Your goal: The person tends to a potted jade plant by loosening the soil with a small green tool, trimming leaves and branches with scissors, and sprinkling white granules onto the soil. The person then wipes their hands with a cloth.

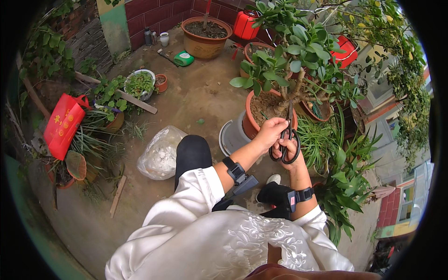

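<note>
A pair of black-handled scissors [298,148] points away from me, its blades over the rim of a terracotta-coloured pot [251,120]. My right hand [293,154] grips the looped handles. With its thumb and fingers, my left hand [270,131] pinches the scissors near the pivot, where the fingers hide part of the metal. Just beyond the blade tips rises the thick stem of a jade plant [297,84], rooted in the pot's dry soil [260,106]. The plant's fleshy green leaves spread above both hands. Whether the blades touch the stem I cannot tell.
A grey round base [229,138] stands by the pot. Left of my knee lies a clear plastic bag [162,154] with pale contents. Leafy plants [337,175] crowd the right side. A red bag [64,126] rests among pots at left, and a wooden strip [118,196] lies on the ground.
</note>
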The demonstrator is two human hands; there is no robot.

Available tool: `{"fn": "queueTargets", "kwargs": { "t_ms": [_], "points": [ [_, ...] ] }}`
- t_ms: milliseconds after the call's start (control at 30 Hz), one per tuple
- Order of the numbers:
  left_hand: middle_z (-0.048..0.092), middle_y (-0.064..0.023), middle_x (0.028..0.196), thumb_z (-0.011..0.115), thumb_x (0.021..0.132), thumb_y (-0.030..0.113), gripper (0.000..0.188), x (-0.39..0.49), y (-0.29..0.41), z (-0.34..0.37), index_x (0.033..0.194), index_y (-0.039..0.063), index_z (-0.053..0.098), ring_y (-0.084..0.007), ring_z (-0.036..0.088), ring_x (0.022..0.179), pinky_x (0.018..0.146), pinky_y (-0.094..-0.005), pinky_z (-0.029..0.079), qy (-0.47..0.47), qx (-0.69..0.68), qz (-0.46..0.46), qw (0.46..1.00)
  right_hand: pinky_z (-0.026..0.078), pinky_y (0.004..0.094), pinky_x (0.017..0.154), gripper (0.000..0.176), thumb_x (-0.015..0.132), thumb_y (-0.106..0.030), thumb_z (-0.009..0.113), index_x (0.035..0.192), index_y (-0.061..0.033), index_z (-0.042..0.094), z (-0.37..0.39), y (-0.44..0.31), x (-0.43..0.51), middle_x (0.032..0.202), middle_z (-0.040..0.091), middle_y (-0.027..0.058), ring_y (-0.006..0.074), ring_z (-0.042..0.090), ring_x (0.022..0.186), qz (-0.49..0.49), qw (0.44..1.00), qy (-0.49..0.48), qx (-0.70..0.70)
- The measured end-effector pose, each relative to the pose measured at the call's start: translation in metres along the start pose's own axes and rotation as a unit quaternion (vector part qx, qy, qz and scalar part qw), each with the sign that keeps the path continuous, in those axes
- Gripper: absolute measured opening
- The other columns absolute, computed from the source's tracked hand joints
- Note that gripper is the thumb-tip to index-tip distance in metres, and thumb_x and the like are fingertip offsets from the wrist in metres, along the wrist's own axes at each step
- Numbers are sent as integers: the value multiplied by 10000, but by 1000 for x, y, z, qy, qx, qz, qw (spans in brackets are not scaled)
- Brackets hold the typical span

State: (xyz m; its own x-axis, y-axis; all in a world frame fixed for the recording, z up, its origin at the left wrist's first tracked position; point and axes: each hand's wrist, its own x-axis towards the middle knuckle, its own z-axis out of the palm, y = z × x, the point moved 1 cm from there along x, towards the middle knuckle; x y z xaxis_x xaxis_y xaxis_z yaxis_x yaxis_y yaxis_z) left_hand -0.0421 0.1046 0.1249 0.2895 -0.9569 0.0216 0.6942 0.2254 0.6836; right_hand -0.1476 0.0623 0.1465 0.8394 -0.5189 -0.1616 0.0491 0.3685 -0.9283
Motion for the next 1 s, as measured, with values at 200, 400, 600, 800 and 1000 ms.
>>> {"fn": "queueTargets", "kwargs": {
  "t_ms": [200, 400, 600, 800, 1000],
  "points": [
    [508, 5, 590, 477, 902, 236, 285, 4, 5, -6, 1077, 13, 508, -59, 427, 395, 349, -179, 356, -31, -37, -4, 999, 351, 254, 417, 138, 798, -170, 510, 836, -42, 477, -1, -3, 10, 630, 491, 53, 132, 428, 434, 3, 1000, -3, 5],
    [510, 4, 612, 476, 902, 208, 272, 7, 2, -12, 1079, 6, 517, -62, 455, 467, 396, -194, 390, 1, -54, -9, 999, 339, 250, 404, 125, 789, -140, 532, 856, -38, 509, -1, 3, 15, 592, 474, 51, 142, 432, 432, 24, 999, 3, 28],
    [568, -13, 737, 492, 891, 176, 215, 14, -3, -19, 1006, 9, 562, -69, 511, 619, 602, -193, 433, -13, -34, 7, 999, 328, 248, 391, 124, 796, -129, 544, 861, -25, 556, -8, 6, 14, 527, 435, 35, 143, 421, 418, 33, 998, 2, 52],
    [611, -54, 926, 492, 882, 168, 227, 17, 8, -19, 1035, 21, 575, -107, 541, 814, 726, -242, 432, 31, 36, 109, 993, 320, 241, 401, 161, 830, -175, 503, 896, -33, 541, -15, 2, 10, 541, 413, 16, 126, 405, 421, -8, 996, -61, 65],
    [617, -52, 907, 503, 878, 152, 185, 19, 58, -1, 980, 21, 587, -110, 563, 798, 729, -237, 427, 29, 63, 265, 962, 323, 215, 382, 169, 817, -162, 515, 889, -9, 524, 0, -30, 12, 529, 415, 23, 115, 402, 406, -17, 996, -49, -76]
  ]
}}
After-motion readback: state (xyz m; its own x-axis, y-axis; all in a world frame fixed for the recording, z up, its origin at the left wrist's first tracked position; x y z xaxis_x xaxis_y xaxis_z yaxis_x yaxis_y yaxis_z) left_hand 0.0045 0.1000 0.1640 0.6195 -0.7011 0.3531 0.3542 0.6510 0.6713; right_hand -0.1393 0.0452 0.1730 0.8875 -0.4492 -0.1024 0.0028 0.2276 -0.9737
